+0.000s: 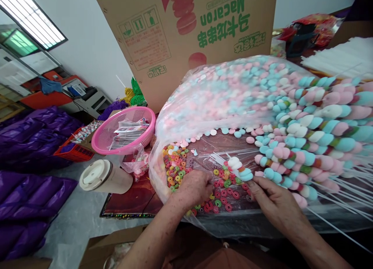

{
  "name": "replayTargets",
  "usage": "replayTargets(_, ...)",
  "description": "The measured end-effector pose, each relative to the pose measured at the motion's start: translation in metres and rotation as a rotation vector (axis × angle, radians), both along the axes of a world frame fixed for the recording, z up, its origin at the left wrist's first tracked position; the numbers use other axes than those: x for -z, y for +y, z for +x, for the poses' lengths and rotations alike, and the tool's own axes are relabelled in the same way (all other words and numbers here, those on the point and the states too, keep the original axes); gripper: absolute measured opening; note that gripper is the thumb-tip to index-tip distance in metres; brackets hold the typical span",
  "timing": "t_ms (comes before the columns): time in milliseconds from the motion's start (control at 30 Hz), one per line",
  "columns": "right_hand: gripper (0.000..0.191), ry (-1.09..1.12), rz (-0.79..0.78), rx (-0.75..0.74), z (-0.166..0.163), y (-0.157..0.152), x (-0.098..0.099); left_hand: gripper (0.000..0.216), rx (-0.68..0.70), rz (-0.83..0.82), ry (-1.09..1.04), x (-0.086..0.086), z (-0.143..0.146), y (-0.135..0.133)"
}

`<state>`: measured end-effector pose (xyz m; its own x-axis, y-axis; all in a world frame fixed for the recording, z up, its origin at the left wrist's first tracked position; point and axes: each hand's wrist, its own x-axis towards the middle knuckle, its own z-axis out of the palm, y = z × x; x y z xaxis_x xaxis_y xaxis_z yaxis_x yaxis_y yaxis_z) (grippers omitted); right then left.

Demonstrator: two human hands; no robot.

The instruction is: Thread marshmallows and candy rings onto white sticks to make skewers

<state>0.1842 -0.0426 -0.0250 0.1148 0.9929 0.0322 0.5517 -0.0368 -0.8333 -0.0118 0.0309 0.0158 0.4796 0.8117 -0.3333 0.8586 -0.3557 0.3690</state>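
candy skewer – white-blue, slanted | ring candies – loose, multicoloured pile

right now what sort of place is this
Probably a small candy-assembly workshop: a pile of finished candy skewers, loose ring candies spread on the plastic-covered table, and a big Macaron carton standing behind.
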Motion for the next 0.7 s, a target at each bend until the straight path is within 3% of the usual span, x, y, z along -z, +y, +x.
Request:
replayTargets(100,0.033,-0.013,0.000,-0.015,-0.004,0.001,-0.001,0.019,-0.058,0.033,-0.164,0.004,0.011,0.006)
replayTargets(200,0.034,-0.038,-0.009,-0.012,-0.006,0.001,-0.004,0.012,-0.173,0.085,-0.167,0.009,0.022,0.017)
replayTargets(333,0.034,-0.113,-0.012,-0.069,-0.002,-0.001,-0.003,0.008,-0.198,0.065,-0.211,0.022,0.024,0.022)
replayTargets(433,0.032,-0.199,-0.009,-0.139,0.000,-0.004,0.001,0.005,-0.407,-0.092,-0.490,0.027,0.016,0.017)
replayTargets(533,0.029,-0.317,-0.020,-0.204,-0.004,-0.005,0.002,0.018,-0.686,-0.349,-0.894,0.022,0.009,0.008)
replayTargets(600,0.027,-0.436,-0.033,-0.205,-0.010,-0.006,0.000,0.025,-0.766,-0.429,-1.008,0.018,0.008,0.001)
replayTargets(700,0.026,-0.589,-0.023,-0.202,-0.017,-0.007,-0.004,0.020,-0.809,-0.423,-1.047,0.015,0.011,-0.006)
